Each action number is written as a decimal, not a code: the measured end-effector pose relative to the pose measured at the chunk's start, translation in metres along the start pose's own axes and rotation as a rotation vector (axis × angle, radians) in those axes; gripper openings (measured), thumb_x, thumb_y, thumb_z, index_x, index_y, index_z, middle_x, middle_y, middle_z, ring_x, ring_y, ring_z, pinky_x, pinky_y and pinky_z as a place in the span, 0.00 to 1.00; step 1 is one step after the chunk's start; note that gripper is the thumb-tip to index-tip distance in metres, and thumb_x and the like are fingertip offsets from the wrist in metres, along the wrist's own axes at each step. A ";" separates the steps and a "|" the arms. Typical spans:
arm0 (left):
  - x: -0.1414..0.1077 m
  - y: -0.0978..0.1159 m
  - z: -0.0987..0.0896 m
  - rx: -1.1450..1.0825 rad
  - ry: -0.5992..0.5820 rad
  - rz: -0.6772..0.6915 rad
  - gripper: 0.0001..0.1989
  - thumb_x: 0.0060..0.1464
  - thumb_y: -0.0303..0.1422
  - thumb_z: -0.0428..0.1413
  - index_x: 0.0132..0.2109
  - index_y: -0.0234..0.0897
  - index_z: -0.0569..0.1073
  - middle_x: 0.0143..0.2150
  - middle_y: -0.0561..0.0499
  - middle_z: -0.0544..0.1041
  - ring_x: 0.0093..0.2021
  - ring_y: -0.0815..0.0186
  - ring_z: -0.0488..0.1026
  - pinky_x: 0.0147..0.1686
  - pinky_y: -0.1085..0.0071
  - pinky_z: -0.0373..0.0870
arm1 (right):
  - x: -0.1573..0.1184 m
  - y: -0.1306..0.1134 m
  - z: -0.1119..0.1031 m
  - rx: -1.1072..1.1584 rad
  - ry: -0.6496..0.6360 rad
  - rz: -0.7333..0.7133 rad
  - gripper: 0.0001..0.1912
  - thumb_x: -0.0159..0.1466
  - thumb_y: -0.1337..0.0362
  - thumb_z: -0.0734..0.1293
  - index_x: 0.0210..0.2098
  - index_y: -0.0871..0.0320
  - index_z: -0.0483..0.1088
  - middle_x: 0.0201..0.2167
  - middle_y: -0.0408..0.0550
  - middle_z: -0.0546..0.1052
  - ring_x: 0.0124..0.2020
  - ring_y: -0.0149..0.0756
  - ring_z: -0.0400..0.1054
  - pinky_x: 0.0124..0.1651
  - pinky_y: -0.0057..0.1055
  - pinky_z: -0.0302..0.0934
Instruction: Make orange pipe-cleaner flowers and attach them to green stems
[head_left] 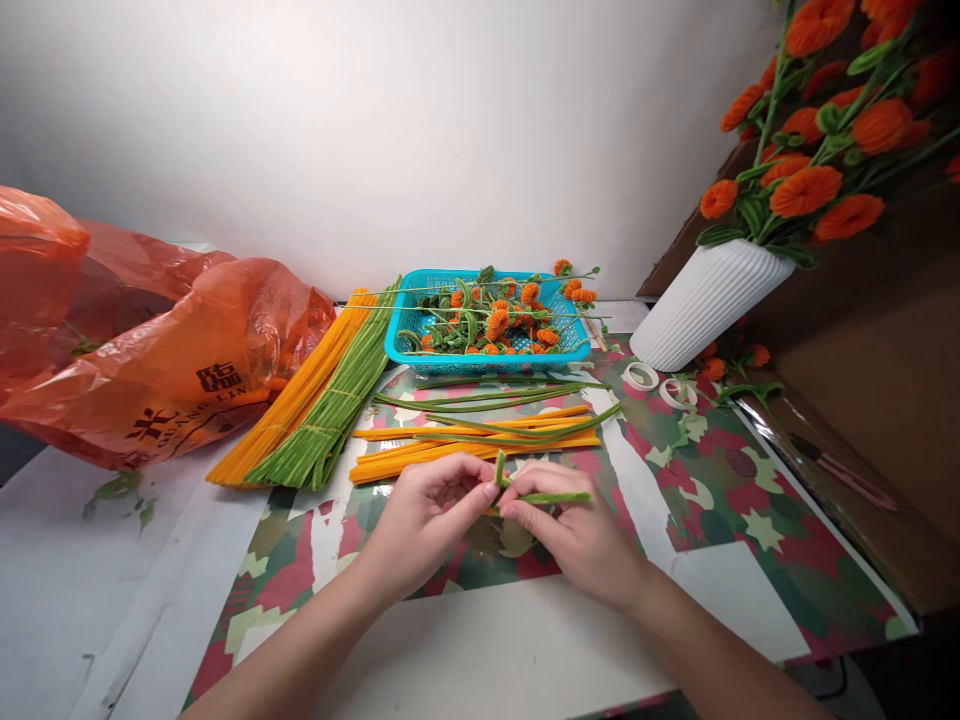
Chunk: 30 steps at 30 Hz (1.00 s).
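Observation:
Between my two hands is a bent green pipe cleaner (555, 497), one end pointing up and the other running off to the right. My left hand (439, 510) pinches it near the bend with thumb and forefinger. My right hand (574, 525) grips it just beside, the fingertips of both hands almost touching. A bit of orange shows under the fingertips, too hidden to make out. Just beyond my hands lie loose orange pipe cleaners (472, 450) and, behind them, several loose green pipe cleaners (495, 402) on the patterned table cover.
A blue basket (487, 362) holds orange flowers and green stems. Left of it lie bundles of orange (289, 400) and green pipe cleaners (330, 410), beside an orange plastic bag (187, 350). A white vase (705, 305) with orange flowers, tape rolls (640, 377) and a cutter (844, 470) are right.

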<state>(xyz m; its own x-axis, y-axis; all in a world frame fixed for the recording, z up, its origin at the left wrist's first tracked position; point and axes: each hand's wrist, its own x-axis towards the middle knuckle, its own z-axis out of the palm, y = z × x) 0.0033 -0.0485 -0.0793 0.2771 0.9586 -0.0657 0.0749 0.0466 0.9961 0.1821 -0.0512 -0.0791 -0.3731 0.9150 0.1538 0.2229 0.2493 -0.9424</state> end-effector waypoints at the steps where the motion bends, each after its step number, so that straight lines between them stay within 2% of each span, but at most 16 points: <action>1: 0.000 0.000 0.001 0.004 -0.026 0.002 0.08 0.56 0.35 0.57 0.32 0.36 0.74 0.27 0.52 0.74 0.28 0.68 0.69 0.28 0.74 0.66 | 0.000 0.000 0.000 -0.004 -0.011 0.006 0.11 0.66 0.66 0.65 0.27 0.56 0.73 0.28 0.42 0.75 0.32 0.32 0.69 0.37 0.28 0.64; 3: -0.001 0.000 0.002 -0.004 -0.058 -0.008 0.08 0.56 0.35 0.57 0.31 0.36 0.74 0.27 0.53 0.73 0.27 0.69 0.68 0.28 0.75 0.66 | 0.000 0.000 0.000 -0.022 0.021 0.012 0.10 0.65 0.65 0.66 0.27 0.56 0.73 0.28 0.42 0.75 0.32 0.32 0.70 0.36 0.28 0.63; 5: 0.000 0.000 0.003 -0.036 -0.035 -0.031 0.08 0.55 0.36 0.58 0.32 0.36 0.73 0.27 0.53 0.73 0.27 0.69 0.68 0.28 0.75 0.66 | -0.001 0.001 0.002 -0.050 0.123 -0.001 0.04 0.62 0.64 0.69 0.30 0.55 0.74 0.30 0.43 0.76 0.33 0.33 0.70 0.34 0.28 0.63; 9: 0.002 0.001 0.006 -0.113 0.136 -0.063 0.09 0.52 0.37 0.60 0.32 0.35 0.73 0.28 0.52 0.73 0.27 0.69 0.68 0.27 0.75 0.68 | -0.004 0.003 0.009 -0.142 0.355 -0.052 0.06 0.54 0.64 0.75 0.30 0.55 0.74 0.28 0.44 0.76 0.30 0.35 0.69 0.29 0.29 0.63; 13: 0.001 0.000 0.010 -0.162 0.213 -0.059 0.10 0.51 0.38 0.61 0.31 0.35 0.72 0.28 0.53 0.73 0.26 0.70 0.69 0.28 0.75 0.70 | -0.007 0.004 0.020 -0.202 0.469 -0.116 0.05 0.56 0.69 0.73 0.29 0.55 0.73 0.25 0.42 0.75 0.26 0.33 0.67 0.29 0.30 0.63; 20: -0.003 0.000 0.018 -0.199 0.243 -0.064 0.10 0.50 0.38 0.62 0.31 0.35 0.72 0.27 0.52 0.74 0.26 0.69 0.71 0.28 0.75 0.72 | -0.010 0.003 0.031 -0.152 0.552 -0.195 0.08 0.59 0.72 0.69 0.36 0.53 0.74 0.28 0.44 0.79 0.28 0.35 0.72 0.32 0.32 0.67; 26: -0.006 0.000 0.020 -0.251 0.218 -0.064 0.09 0.49 0.36 0.63 0.30 0.35 0.73 0.27 0.52 0.75 0.26 0.69 0.72 0.26 0.74 0.72 | -0.009 0.003 0.030 -0.180 0.514 -0.351 0.11 0.58 0.76 0.67 0.34 0.53 0.75 0.27 0.45 0.78 0.29 0.35 0.71 0.33 0.35 0.67; 30: -0.007 -0.001 0.020 -0.279 0.223 -0.064 0.07 0.48 0.34 0.63 0.30 0.35 0.73 0.26 0.52 0.75 0.25 0.68 0.72 0.25 0.74 0.72 | -0.007 0.003 0.028 -0.255 0.514 -0.375 0.12 0.57 0.76 0.67 0.33 0.53 0.76 0.27 0.46 0.77 0.27 0.35 0.70 0.31 0.35 0.65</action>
<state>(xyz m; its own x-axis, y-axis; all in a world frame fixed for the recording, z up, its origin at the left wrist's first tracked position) 0.0203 -0.0603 -0.0813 0.0625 0.9875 -0.1450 -0.1875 0.1543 0.9701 0.1601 -0.0656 -0.0917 -0.0052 0.7707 0.6371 0.3904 0.5881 -0.7083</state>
